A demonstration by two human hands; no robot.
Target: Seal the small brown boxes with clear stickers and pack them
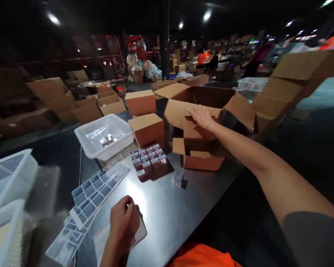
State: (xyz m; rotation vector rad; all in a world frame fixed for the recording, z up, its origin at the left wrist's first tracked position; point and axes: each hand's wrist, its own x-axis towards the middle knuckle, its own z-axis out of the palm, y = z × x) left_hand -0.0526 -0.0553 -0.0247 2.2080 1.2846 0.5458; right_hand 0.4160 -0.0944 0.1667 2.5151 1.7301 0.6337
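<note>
My left hand point(124, 221) rests near the table's front edge, fingers curled on a thin clear plastic sheet point(139, 234). My right hand point(201, 116) reaches far forward, palm down and fingers spread, on the flap of a small open cardboard box point(198, 151). A large open carton point(203, 102) stands just behind that box. A cluster of small dark boxes with silver tops point(149, 160) sits in the table's middle, and one lone small box point(179, 178) stands apart. Long label sheets point(98, 190) lie left of my left hand.
A white plastic basket point(104, 136) holds clear bags with metal parts. Two closed brown boxes point(144, 116) stand behind the cluster. More white baskets point(8, 193) sit at the left. Stacked cartons point(295, 83) rise at the right. People work far off.
</note>
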